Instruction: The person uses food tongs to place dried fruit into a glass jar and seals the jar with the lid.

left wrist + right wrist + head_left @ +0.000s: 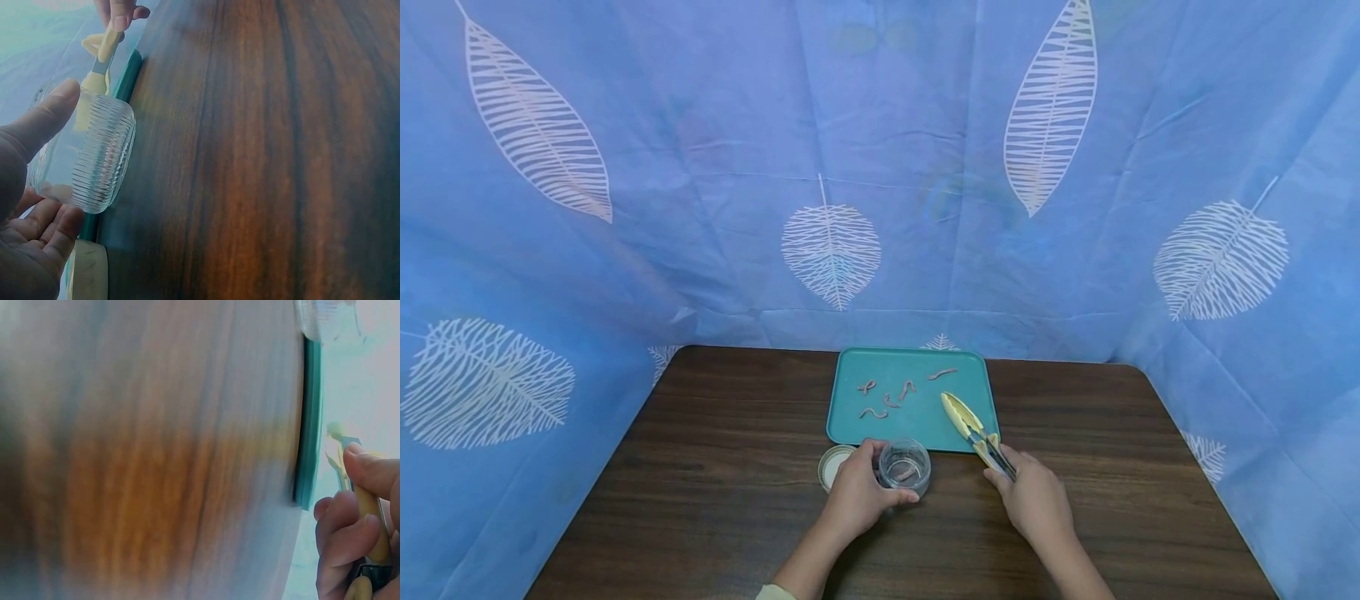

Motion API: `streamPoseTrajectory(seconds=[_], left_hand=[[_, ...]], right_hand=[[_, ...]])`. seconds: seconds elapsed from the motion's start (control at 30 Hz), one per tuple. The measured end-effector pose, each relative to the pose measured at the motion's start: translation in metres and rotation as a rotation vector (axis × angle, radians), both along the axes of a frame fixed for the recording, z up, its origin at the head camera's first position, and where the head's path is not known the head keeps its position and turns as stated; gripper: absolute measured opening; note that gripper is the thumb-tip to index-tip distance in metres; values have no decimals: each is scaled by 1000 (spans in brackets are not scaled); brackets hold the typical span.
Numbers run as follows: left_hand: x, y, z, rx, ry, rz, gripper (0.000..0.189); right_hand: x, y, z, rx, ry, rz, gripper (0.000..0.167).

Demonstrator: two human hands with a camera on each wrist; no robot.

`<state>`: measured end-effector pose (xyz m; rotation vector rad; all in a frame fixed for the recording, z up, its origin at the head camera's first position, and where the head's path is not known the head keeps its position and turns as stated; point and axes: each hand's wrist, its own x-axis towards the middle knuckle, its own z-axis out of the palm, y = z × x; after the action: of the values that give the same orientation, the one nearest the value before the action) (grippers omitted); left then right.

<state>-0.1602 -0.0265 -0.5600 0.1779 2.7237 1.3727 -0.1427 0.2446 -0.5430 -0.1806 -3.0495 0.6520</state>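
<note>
My left hand [859,493] holds a small clear glass jar [905,468], thumb and fingers around its sides. Inside the jar lies a pinkish worm-like piece [907,474]. In the left wrist view the ribbed wall of the jar [103,150] shows between thumb and fingers. My right hand [1037,498] grips a pair of tongs [964,417] with pale yellow tips and metal arms. Those tips hang over the right side of a teal tray [925,429], and I see nothing between them. Several pinkish worm-like pieces [874,412] lie scattered on the tray.
A round jar lid [833,468] with a white middle rests on the table left of the jar, partly behind my left hand. The dark wooden table [722,483] meets a blue leaf-print cloth [917,250] at its back and sides.
</note>
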Motion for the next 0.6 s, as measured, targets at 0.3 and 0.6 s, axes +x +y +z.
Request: streamPoseTrajectory(seconds=[0.3,0.6], left_hand=[[0,1,0,5,-3,2,82],[1,0,1,8,3,3,83]], right_hand=[[17,-8,7,-47,87,27,55],[36,-18,19,-120,111,19,51]])
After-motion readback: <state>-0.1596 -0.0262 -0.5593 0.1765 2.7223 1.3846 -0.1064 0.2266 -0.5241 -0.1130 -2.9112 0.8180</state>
